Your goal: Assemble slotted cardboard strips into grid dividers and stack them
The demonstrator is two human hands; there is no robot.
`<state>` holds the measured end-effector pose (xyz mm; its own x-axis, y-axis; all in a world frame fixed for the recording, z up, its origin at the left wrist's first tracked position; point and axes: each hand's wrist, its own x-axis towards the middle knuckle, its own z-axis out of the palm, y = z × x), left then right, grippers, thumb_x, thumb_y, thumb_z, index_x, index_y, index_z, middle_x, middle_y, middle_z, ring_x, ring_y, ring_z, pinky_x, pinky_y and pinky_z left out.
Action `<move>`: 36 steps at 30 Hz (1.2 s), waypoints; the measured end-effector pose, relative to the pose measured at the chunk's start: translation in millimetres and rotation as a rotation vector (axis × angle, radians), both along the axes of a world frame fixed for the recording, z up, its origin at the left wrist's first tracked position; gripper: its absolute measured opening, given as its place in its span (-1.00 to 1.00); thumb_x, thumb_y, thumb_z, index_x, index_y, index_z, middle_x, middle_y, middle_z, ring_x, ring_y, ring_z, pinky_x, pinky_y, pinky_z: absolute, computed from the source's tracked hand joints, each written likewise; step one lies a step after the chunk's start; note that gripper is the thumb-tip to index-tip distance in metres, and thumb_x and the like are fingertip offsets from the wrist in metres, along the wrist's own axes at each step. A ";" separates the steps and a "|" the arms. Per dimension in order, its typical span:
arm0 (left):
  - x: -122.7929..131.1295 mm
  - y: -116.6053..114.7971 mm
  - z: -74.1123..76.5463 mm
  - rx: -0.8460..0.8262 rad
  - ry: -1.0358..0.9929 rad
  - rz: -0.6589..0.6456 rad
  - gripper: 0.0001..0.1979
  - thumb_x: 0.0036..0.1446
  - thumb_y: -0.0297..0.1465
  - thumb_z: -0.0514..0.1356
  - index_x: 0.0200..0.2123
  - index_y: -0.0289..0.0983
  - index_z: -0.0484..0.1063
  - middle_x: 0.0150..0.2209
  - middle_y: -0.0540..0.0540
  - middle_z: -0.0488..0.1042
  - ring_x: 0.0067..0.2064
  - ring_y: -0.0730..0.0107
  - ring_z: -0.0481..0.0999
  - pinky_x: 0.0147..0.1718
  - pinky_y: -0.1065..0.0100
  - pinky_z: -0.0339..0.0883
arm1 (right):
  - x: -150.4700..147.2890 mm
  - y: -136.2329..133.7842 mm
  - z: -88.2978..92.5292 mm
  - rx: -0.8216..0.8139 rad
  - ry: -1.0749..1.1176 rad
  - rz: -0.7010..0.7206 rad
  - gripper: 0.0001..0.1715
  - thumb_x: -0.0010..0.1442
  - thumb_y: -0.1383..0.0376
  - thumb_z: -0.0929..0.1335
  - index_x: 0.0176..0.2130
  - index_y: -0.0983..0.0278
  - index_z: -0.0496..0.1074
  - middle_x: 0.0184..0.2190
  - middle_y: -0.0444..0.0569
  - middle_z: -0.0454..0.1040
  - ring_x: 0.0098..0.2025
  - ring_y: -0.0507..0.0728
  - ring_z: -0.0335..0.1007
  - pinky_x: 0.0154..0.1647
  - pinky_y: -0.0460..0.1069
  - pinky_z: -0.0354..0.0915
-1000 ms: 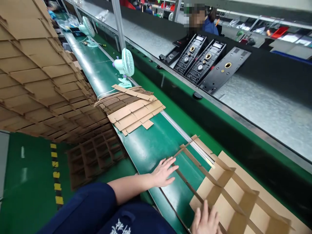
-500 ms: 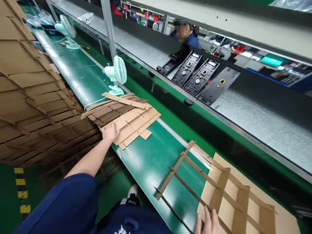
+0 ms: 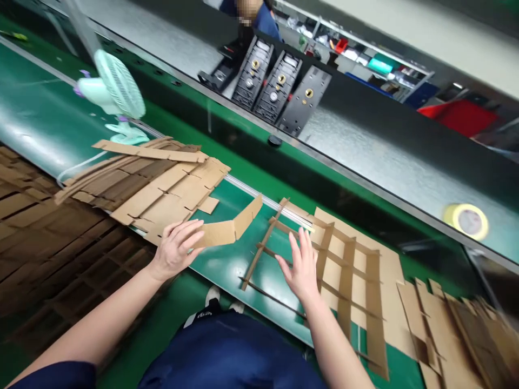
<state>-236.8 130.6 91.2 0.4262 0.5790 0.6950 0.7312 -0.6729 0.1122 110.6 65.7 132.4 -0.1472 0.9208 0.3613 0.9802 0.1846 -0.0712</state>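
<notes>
My left hand [image 3: 174,251] is closed on one end of a slotted cardboard strip [image 3: 219,233], which bends upward at its middle and points right above the green bench. Over the cardboard divider grid [image 3: 344,270], my right hand [image 3: 300,265] is open, fingers spread, with nothing in it. The grid's strips cross each other, and its right part lies over a flat cardboard sheet [image 3: 391,265]. Left of the grid, a pile of loose cardboard strips [image 3: 170,189] rests on the bench, just beyond my left hand.
A mint-green fan [image 3: 117,92] stands behind the pile. More cardboard strips [image 3: 441,319] lie at the right. Black molded parts [image 3: 263,81] and a yellow tape roll [image 3: 466,220] sit across on the conveyor line. Stacked cardboard grids [image 3: 101,259] stand at the left, below bench level.
My left hand has picked up a cardboard strip from the pile and moved it right. My right hand has risen over the grid. The view has turned right.
</notes>
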 end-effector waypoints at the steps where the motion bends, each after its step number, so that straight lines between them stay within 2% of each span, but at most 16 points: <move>1: 10.6 -6.7 15.5 0.046 0.000 -0.084 -0.40 0.08 -0.40 0.25 0.14 0.01 0.10 0.06 -0.07 0.44 0.08 0.25 0.43 0.06 0.15 0.22 | 6.0 5.6 16.7 -0.017 -0.043 0.026 -0.21 0.27 0.02 0.22 0.34 0.20 -0.13 0.35 0.25 -0.12 0.37 0.37 -0.27 0.15 0.32 0.09; 4: 35.1 -21.3 52.6 0.223 -0.013 -0.264 -0.47 0.05 -0.44 0.27 0.04 0.09 0.19 0.00 0.06 0.48 0.01 0.35 0.48 0.09 0.15 0.21 | 33.4 16.2 59.6 -0.112 -0.115 0.138 -0.13 0.19 -0.10 0.27 0.30 0.24 -0.02 0.31 0.24 0.00 0.38 0.37 -0.29 0.19 0.32 0.01; 7: 51.6 -26.8 73.1 0.392 -0.042 -0.307 -0.57 0.09 -0.39 0.25 -0.03 0.14 0.23 -0.09 0.19 0.52 -0.10 0.44 0.52 0.19 0.15 0.12 | 61.3 10.2 81.8 -0.205 -0.090 0.203 -0.31 0.20 -0.07 0.27 0.20 0.18 0.16 0.14 0.12 0.31 0.33 0.31 -0.08 0.17 0.26 0.07; 10: 66.6 -27.4 84.7 0.436 -0.083 -0.324 -0.55 0.07 -0.39 0.26 -0.05 0.20 0.24 -0.16 0.28 0.53 -0.10 0.51 0.51 0.29 0.19 -0.03 | 76.6 -7.8 85.8 -0.170 0.007 0.178 -0.23 0.19 -0.09 0.28 0.25 0.17 0.07 0.19 0.13 0.23 0.30 0.30 0.01 0.13 0.23 0.15; 14: 87.0 -25.4 94.6 0.434 -0.071 -0.487 -0.70 0.03 -0.40 0.28 -0.21 0.11 0.35 -0.12 0.29 0.52 0.05 0.55 0.42 0.33 0.22 -0.11 | 77.8 -28.3 91.1 0.132 0.111 -0.006 -0.03 0.19 -0.12 0.25 0.34 0.22 -0.23 0.31 0.23 -0.06 0.32 0.36 -0.07 0.13 0.27 0.15; 16: 92.8 -21.7 93.1 0.406 -0.064 -0.532 -0.72 0.05 -0.39 0.27 -0.21 0.12 0.36 -0.11 0.31 0.51 0.06 0.57 0.41 0.34 0.24 -0.15 | 77.6 -33.9 96.8 0.170 0.064 -0.053 -0.12 0.20 -0.10 0.25 0.32 0.20 -0.10 0.30 0.21 -0.01 0.31 0.39 -0.07 0.12 0.28 0.12; 17: 94.0 -18.5 90.1 0.385 -0.060 -0.549 -0.68 0.06 -0.39 0.26 -0.18 0.17 0.34 -0.11 0.34 0.51 0.05 0.60 0.42 0.34 0.27 -0.18 | 78.8 -36.4 99.1 0.122 0.016 -0.034 -0.23 0.21 -0.08 0.25 0.27 0.18 0.04 0.27 0.18 0.07 0.30 0.40 -0.05 0.12 0.28 0.10; 19: 94.3 -9.7 80.6 0.334 -0.035 -0.589 -0.59 0.07 -0.38 0.26 -0.10 0.28 0.29 -0.10 0.39 0.49 0.01 0.63 0.44 0.35 0.29 -0.23 | 84.8 -42.3 99.8 -0.034 -0.070 0.056 -0.53 0.25 0.02 0.25 0.08 0.14 0.31 0.12 0.10 0.32 0.23 0.36 0.11 0.10 0.25 0.09; 21: 95.1 0.0 68.4 0.270 0.018 -0.610 -0.54 0.10 -0.36 0.24 -0.03 0.32 0.25 -0.05 0.39 0.47 0.03 0.58 0.44 0.35 0.20 -0.25 | 95.1 -51.4 93.9 -0.157 -0.092 0.111 -0.73 0.30 0.14 0.23 -0.13 0.19 0.42 -0.16 0.03 0.50 0.02 0.24 0.36 -0.01 0.14 0.16; 22: 97.3 3.7 61.8 0.223 0.043 -0.575 -0.55 0.12 -0.35 0.23 0.00 0.30 0.24 0.00 0.35 0.46 0.07 0.51 0.42 0.34 0.11 -0.26 | 101.1 -57.1 88.4 -0.193 -0.075 0.093 -0.73 0.32 0.16 0.21 -0.21 0.21 0.43 -0.28 0.00 0.52 -0.13 0.17 0.42 -0.11 0.06 0.19; 24: 107.8 5.8 46.8 0.083 0.065 -0.388 -0.56 0.16 -0.32 0.20 0.07 0.19 0.24 0.11 0.19 0.39 0.20 0.32 0.29 0.31 -0.07 -0.28 | 112.0 -69.5 72.0 -0.243 0.003 -0.028 -0.65 0.32 0.13 0.19 -0.33 0.24 0.42 -0.45 -0.05 0.47 -0.39 0.07 0.39 -0.32 -0.04 0.18; 26: 127.6 -1.3 27.0 -0.098 0.059 -0.163 -0.52 0.18 -0.23 0.16 0.17 0.01 0.20 0.24 -0.04 0.24 0.32 0.12 0.07 0.28 -0.15 -0.27 | 117.7 -80.0 48.8 -0.274 0.157 -0.210 -0.57 0.30 0.02 0.19 -0.42 0.24 0.37 -0.56 -0.11 0.39 -0.53 0.03 0.27 -0.48 -0.08 0.12; 27: 140.3 -8.0 14.5 -0.192 0.071 -0.106 -0.46 0.19 -0.18 0.13 0.22 -0.10 0.16 0.29 -0.14 0.14 0.35 0.06 -0.04 0.27 -0.15 -0.25 | 117.4 -83.4 34.9 -0.273 0.260 -0.304 -0.54 0.28 -0.03 0.19 -0.45 0.23 0.33 -0.60 -0.14 0.34 -0.56 0.03 0.22 -0.52 -0.09 0.10; 30: 181.7 -33.2 -30.4 -0.444 0.175 -0.149 -0.35 0.23 -0.11 0.02 0.29 -0.29 0.05 0.36 -0.26 -0.10 0.38 0.06 -0.22 0.28 -0.08 -0.22 | 104.4 -83.8 -12.1 -0.241 0.543 -0.517 -0.48 0.23 -0.12 0.16 -0.46 0.22 0.26 -0.66 -0.19 0.24 -0.58 0.03 0.15 -0.57 -0.09 0.09; 33: 212.8 -52.8 -73.1 -0.643 0.267 -0.150 -0.34 0.25 -0.10 -0.04 0.32 -0.30 -0.01 0.37 -0.26 -0.17 0.38 0.05 -0.22 0.27 -0.13 -0.22 | 81.5 -71.8 -56.8 -0.241 0.645 -0.628 -0.47 0.23 -0.13 0.12 -0.45 0.22 0.23 -0.66 -0.21 0.20 -0.57 0.04 0.12 -0.55 -0.08 0.09; 36: 225.1 -59.8 -97.2 -0.741 0.311 -0.108 -0.33 0.24 -0.08 -0.06 0.32 -0.28 0.00 0.37 -0.23 -0.17 0.38 0.02 -0.23 0.25 -0.17 -0.24 | 62.0 -55.9 -86.1 -0.270 0.594 -0.729 -0.52 0.24 -0.06 0.11 -0.46 0.22 0.21 -0.65 -0.20 0.18 -0.57 0.04 0.11 -0.52 -0.07 0.07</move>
